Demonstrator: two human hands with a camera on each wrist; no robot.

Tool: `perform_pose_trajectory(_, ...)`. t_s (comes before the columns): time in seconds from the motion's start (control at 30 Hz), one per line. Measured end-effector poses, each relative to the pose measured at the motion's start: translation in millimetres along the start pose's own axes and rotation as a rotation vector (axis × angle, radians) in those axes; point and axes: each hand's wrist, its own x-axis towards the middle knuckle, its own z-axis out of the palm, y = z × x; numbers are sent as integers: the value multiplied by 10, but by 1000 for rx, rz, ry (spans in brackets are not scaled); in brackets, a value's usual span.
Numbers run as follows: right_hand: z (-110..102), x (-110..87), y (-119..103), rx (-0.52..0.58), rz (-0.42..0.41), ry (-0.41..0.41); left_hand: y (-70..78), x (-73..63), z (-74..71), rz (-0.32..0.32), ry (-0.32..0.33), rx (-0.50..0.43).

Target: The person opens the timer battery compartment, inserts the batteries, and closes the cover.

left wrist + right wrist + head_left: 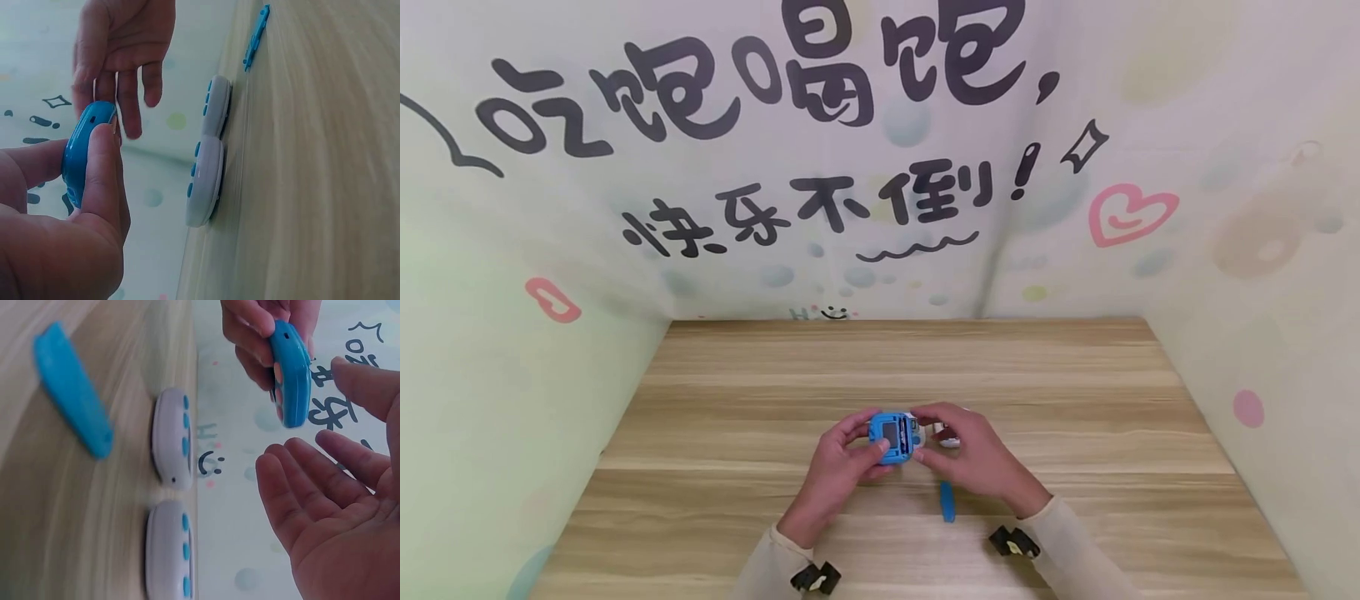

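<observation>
My left hand (837, 467) grips a small blue handheld device (890, 450) between thumb and fingers, held above the table. A grey panel and a dark, narrow recess face up on it; what lies in the recess is too small to tell. My right hand (973, 450) is just right of the device, and in the right wrist view its fingers are spread with nothing in them. A blue plastic strip (947, 502), shaped like a cover, lies on the table near the right wrist. Two white rounded devices (172, 439) with blue buttons rest there too, mostly hidden from the head view.
The wood-grain table (737, 367) spreads out under both hands. Around it stand pale printed walls (850, 283) at the back, left and right. Dark straps (1015, 542) are at the wrists.
</observation>
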Motion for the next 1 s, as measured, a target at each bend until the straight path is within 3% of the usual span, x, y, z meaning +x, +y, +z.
perform_pose_trajectory(0.23, -39, -200, 110, -62, -14, 14, 11, -14, -41, -5, 19, -4)
perform_pose_trajectory(0.4, -59, -340, 191, -89, 16, -69, 8, -33, -59, -10, 18, -12)
perform_pose_trajectory(0.63, -59, -494, 262, -147, 148, -188, -14, -51, -80, -23, 9, -21)
perform_pose_trajectory(0.8, -43, -538, 292, -248, 128, -247, -19, -64, -84, -30, 5, -23)
perform_pose_trajectory(1.0, -24, -532, 266, -228, 175, -270, -12, -73, -93, -30, 3, -27)
